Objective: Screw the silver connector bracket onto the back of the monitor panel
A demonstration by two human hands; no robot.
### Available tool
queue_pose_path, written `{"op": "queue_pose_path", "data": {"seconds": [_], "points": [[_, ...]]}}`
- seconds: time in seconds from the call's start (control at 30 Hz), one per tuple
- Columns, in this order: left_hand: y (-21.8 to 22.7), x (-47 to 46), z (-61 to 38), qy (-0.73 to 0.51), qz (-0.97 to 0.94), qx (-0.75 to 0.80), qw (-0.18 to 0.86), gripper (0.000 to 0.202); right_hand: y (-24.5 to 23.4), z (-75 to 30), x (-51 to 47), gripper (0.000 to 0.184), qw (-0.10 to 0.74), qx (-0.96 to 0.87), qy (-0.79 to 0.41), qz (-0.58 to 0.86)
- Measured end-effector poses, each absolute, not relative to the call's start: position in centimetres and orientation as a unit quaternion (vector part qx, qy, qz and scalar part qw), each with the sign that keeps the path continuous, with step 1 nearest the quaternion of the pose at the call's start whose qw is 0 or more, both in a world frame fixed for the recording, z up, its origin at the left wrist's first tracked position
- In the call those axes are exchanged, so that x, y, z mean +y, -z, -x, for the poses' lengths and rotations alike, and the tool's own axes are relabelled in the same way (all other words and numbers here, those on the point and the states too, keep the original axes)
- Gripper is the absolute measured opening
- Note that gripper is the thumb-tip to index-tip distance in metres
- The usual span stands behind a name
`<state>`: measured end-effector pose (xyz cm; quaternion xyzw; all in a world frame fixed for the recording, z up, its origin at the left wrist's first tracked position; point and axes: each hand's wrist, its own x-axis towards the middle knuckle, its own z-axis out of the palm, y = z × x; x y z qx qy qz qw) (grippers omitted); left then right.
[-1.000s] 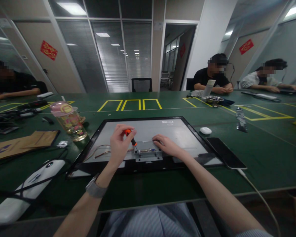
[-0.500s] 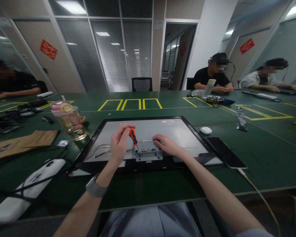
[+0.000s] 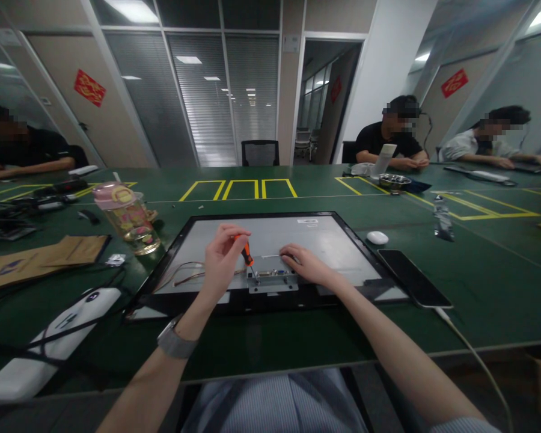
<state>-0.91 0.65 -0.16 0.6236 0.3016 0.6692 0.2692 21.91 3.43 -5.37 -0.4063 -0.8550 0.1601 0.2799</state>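
My left hand (image 3: 223, 258) is closed around the handle of an orange and black screwdriver (image 3: 247, 252). Its shaft slants down to the left end of a grey metal bracket (image 3: 273, 285) with connector ports along its front. On the right end of that bracket rests my right hand (image 3: 304, 263), its fingers curled over the edge and holding it; the fingertips are partly hidden. Beneath both hands lies a flat display panel (image 3: 329, 240) with a silver back and black frame. Thin wires (image 3: 187, 272) run from the bracket's left side across the panel.
A pink-lidded bottle (image 3: 128, 219), a paper bag (image 3: 45, 258) and a white power strip (image 3: 54, 343) are on the left. To the right are a phone (image 3: 415, 279) with its cable and a white case (image 3: 377, 238). Several people sit across the green table (image 3: 252, 349).
My left fingers have turned and shifted on the screwdriver's handle, covering more of its top. My right hand stays on the bracket.
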Motion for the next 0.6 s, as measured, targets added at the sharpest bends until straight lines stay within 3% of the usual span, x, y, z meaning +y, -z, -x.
{"op": "queue_pose_path", "data": {"seconds": [0.23,0.47,0.6], "points": [[0.29,0.62,0.92,-0.660,-0.607,0.271,0.351,0.024,5.50,-21.90,3.61,0.023,0.274,-0.854,-0.161,0.413],[-0.06,0.39,0.85,-0.655,-0.634,0.320,0.258,0.016,5.68,-21.93,3.64,0.022,0.282,-0.854,-0.159,0.406],[0.24,0.54,0.76,-0.662,-0.608,0.283,0.335,0.026,5.59,-21.87,3.63,0.023,0.274,-0.853,-0.157,0.415]]}}
